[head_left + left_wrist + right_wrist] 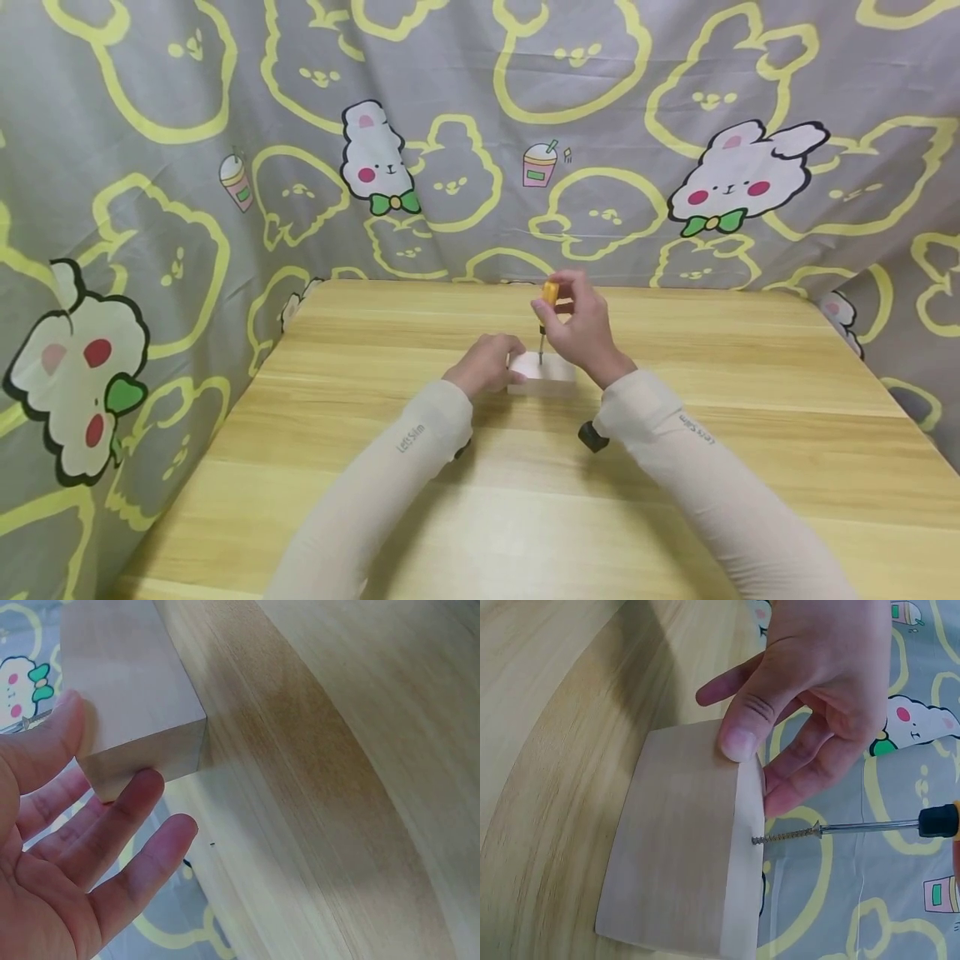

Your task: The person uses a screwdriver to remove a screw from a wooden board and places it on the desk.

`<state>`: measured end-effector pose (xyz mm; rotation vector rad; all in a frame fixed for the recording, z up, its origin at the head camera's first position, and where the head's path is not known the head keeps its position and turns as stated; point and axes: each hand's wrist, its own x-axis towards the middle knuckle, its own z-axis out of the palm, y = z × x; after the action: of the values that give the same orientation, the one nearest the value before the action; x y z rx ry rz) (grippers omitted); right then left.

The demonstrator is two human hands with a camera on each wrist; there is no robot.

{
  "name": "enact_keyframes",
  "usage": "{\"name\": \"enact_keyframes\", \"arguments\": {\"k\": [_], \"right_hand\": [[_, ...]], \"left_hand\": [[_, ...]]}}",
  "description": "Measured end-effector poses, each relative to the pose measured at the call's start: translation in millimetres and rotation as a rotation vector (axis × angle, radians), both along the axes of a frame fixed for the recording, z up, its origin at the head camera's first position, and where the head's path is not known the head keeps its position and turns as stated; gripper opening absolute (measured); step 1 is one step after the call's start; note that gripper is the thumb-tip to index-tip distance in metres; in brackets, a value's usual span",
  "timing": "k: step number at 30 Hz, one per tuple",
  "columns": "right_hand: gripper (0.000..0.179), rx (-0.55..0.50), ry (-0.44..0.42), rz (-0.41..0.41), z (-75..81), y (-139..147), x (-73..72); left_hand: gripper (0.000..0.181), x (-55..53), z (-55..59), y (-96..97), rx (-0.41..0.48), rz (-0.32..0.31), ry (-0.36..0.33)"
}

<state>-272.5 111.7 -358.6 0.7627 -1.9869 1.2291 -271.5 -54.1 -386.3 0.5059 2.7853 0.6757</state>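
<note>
A pale wooden block (551,383) rests on the table, its long side toward me. At the block's left end, my left hand (486,365) grips it, the thumb on one side and fingers on another. My right hand (585,327) holds a screwdriver (550,296) by its yellow handle, the shaft pointing down. In the right wrist view the shaft's tip meets the head of a threaded screw (787,836), whose point enters the narrow upper face of the block (667,840). Most of the screw's thread stands out of the wood.
The wood-grain tabletop (360,517) extends around both arms. Behind it and along the sides hangs a grey curtain (450,75) with yellow outlines and cartoon rabbits. A black wrist device (592,437) shows beneath the right sleeve.
</note>
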Motion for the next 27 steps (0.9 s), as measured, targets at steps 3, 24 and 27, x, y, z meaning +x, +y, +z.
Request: {"name": "enact_keyframes", "arguments": {"k": [3,24,27], "right_hand": [[0.035,0.004,0.019,-0.031,-0.8,-0.7,-0.2],[0.031,0.016,-0.007,-0.015,-0.8,-2.0,-0.3],[0.032,0.017,0.01,-0.026,-2.0,-2.4,-0.9]], "left_hand": [[0.05,0.2,-0.7,-0.2,0.004,-0.001,-0.004],[0.05,-1.9,-1.9,0.4,-0.011,0.021,-0.017],[0.049,-1.7,-1.6,0.0,-0.013,0.019,-0.015]]}}
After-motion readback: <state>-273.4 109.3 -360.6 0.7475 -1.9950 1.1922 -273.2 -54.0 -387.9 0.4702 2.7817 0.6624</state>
